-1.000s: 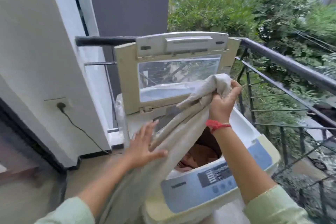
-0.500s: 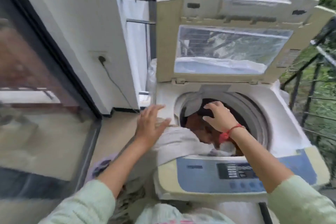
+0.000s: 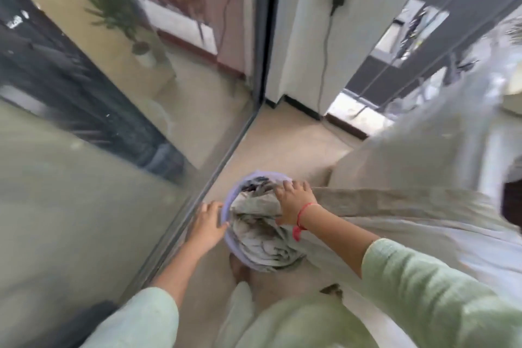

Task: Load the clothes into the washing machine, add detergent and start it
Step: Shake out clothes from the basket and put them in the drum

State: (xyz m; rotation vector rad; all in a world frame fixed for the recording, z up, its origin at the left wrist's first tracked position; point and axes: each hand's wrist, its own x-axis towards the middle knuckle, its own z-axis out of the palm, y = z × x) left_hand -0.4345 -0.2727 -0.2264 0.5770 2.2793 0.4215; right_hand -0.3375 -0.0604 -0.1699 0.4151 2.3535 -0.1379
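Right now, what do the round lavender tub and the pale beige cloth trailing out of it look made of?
Round lavender tub: likely plastic, smooth uniform rim. Pale beige cloth: woven fabric, matte, soft folds; fibre unclear through blur.
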